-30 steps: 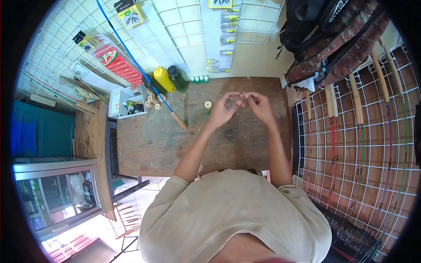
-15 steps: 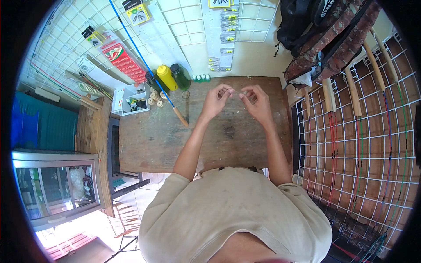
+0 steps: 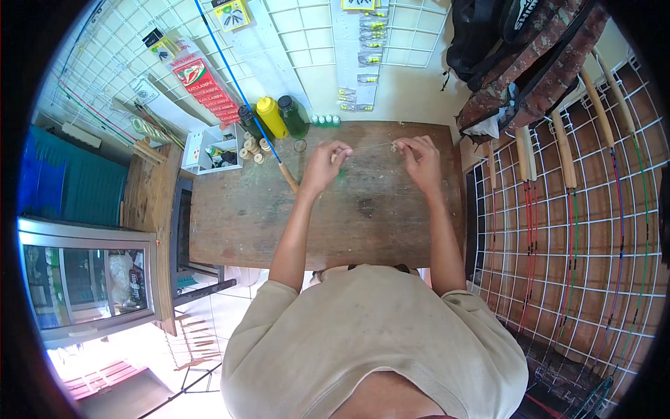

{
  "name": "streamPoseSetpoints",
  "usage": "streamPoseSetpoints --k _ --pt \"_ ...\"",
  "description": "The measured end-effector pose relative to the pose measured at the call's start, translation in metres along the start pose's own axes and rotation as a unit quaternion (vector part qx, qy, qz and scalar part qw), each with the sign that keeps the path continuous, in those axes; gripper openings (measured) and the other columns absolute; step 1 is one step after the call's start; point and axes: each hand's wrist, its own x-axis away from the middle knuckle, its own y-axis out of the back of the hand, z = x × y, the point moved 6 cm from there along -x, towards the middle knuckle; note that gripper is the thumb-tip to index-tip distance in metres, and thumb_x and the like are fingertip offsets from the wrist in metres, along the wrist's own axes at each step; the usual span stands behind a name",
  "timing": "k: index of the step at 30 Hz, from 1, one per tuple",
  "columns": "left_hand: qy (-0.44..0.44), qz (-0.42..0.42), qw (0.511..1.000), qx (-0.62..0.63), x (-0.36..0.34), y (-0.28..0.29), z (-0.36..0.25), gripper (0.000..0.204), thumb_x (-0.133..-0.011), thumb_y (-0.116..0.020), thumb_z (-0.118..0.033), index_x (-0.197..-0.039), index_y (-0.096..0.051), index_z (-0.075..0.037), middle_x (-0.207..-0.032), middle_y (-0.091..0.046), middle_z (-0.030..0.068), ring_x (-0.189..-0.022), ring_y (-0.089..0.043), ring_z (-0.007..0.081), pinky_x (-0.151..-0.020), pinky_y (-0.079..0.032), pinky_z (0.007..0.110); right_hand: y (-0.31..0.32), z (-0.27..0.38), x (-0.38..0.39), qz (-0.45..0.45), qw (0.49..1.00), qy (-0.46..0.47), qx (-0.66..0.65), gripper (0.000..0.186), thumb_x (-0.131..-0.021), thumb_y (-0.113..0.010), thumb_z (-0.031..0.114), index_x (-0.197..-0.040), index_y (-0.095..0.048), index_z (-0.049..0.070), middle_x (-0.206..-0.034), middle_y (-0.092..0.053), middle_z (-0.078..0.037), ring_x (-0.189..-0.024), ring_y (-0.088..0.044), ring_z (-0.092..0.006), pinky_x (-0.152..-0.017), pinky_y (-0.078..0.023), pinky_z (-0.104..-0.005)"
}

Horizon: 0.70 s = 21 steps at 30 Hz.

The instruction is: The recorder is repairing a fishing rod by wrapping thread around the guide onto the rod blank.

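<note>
A thin pale line stretches between my hands above the wooden table. My left hand pinches one end between curled fingers. My right hand pinches the other end, with a small pale bit at the fingertips that is too small to make out. Left of my left hand, a blue rod with a cork handle leans against the back, beside several pale spools and a small dark ring.
A white organizer, yellow squeeze bottle, green bottle and several small vials stand at the back. Hanging bags overhang the back right; a grid rack of rods flanks the right. A glass cabinet is left.
My hands have moved apart, the left leftward and the right rightward, stretching the thin line between them. The view has shifted slightly.
</note>
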Motion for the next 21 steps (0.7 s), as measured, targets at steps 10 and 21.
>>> streamPoseSetpoints --k 10,21 --pt "-0.120 -0.067 0.987 -0.085 0.014 0.018 -0.031 0.007 -0.081 -0.066 -0.009 -0.087 -0.068 -0.007 -0.084 -0.065 0.0068 -0.082 -0.055 0.0266 -0.076 -0.045 0.035 -0.020 0.028 0.011 0.032 0.999 0.022 0.010 0.026 -0.079 -0.072 0.022 -0.101 -0.071 0.010 -0.096 -0.067 -0.008 -0.101 -0.053 -0.0289 -0.089 -0.043 -0.0398" --pt "-0.147 -0.049 0.986 -0.068 0.024 0.002 -0.040 0.008 -0.079 -0.068 -0.009 -0.087 -0.070 -0.009 -0.085 -0.067 0.0032 -0.087 -0.055 0.0248 -0.080 -0.044 0.036 -0.053 0.020 0.022 0.156 0.980 -0.090 -0.088 0.020 -0.079 -0.071 0.011 -0.098 -0.072 0.008 -0.083 -0.068 -0.011 -0.078 -0.060 -0.0199 -0.069 -0.047 -0.0291"
